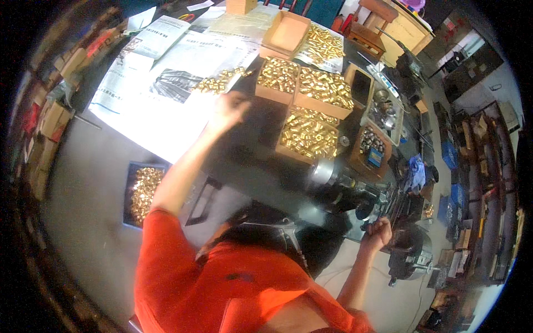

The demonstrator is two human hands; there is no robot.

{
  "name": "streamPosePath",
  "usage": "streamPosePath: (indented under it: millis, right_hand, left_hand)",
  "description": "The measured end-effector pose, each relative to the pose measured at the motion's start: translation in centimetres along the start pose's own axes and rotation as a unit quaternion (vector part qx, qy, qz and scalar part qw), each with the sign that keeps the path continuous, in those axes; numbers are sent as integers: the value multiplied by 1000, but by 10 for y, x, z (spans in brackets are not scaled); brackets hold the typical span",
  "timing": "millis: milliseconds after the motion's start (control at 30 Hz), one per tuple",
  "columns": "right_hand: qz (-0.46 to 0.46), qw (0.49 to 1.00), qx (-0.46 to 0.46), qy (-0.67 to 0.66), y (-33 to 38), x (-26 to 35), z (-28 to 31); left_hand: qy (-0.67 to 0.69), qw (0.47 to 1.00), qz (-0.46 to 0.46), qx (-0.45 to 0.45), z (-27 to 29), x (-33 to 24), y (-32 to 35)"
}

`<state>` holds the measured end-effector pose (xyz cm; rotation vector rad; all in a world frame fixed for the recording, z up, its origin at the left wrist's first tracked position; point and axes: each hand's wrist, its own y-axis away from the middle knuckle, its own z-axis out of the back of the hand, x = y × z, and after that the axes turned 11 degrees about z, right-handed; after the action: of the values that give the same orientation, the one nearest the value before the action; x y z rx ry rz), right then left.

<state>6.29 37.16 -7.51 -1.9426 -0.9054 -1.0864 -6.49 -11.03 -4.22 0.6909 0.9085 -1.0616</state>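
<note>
A view from above, bent by a fisheye lens, looks down on a person in an orange shirt at a dark worktable. The left hand stretches far forward over the table, its arm bare from the short sleeve; the hand is blurred, so I cannot tell whether the fingers are spread or closed, or whether they hold anything. It sits just beside a loose heap of small brass fittings lying on sheets of newspaper spread across the left half of the table. To the right of that hand stand open cardboard boxes filled with the same shiny brass fittings: one box just beyond the hand, a larger box next to it, and a third box nearer the person. Behind them an empty cardboard box stands open, with more brass parts heaped to its right. The right hand is low at the right, curled into a closed fist on what looks like a dark handle of a bench machine with a round metal chuck; the handle itself is hard to make out. On the grey floor at the left, a dark tray holds more brass pieces. Shelving and clutter line the right edge.
</note>
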Motion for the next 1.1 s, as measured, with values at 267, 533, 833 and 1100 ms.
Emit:
streamPosePath:
  millis: [267,533,833,1100]
  right_hand:
    - [-11,995,-63,79,-46,-53,-25]
    - [-65,990,-126,7,-22,-31,-36]
    - [-58,994,-91,-2,-21,-36,-22]
    - [-43,995,-88,13,-20,-36,-16]
  left_hand:
    - [-234,950,-20,-204,51,65,-78]
    - [-287,941,-54,-174,45,78,-78]
    - [-1,994,102,23,36,55,-48]
    - [280,886,-110,354,-48,-60,96]
